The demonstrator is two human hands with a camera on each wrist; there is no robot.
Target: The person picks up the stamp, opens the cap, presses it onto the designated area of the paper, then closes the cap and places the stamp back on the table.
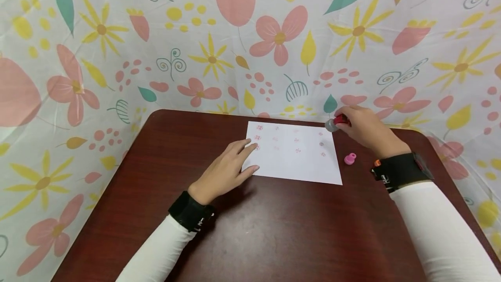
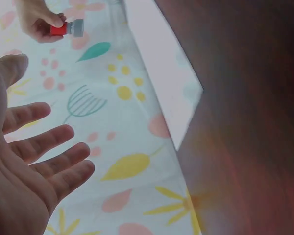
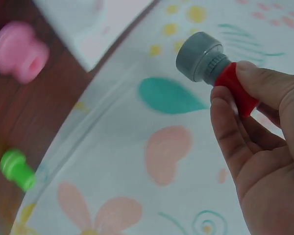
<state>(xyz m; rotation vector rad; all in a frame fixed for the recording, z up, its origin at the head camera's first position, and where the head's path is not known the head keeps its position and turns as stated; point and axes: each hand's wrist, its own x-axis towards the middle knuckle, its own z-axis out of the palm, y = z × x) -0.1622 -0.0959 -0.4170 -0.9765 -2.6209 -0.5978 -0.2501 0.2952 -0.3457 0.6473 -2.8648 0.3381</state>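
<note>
My right hand (image 1: pixel 368 132) pinches the red handle of a small stamp (image 3: pixel 201 58) between thumb and fingers. Its round grey end points left, over the top right corner of a white paper sheet (image 1: pixel 289 166). That sheet bears several small reddish round prints, in columns. At the sheet's left edge is my left hand (image 1: pixel 223 169), its fingers spread and holding nothing; whether the fingertips touch the paper is hard to tell. To the right of the sheet a pink stamp-like piece (image 1: pixel 350 159) stands on the table.
The dark brown table (image 1: pixel 242 238) carries the sheet near its back edge. In the right wrist view a small green piece (image 3: pixel 17 170) lies near the table edge, beyond the pink one. A flower-patterned cloth (image 1: pixel 156 34) hangs behind and beside the table.
</note>
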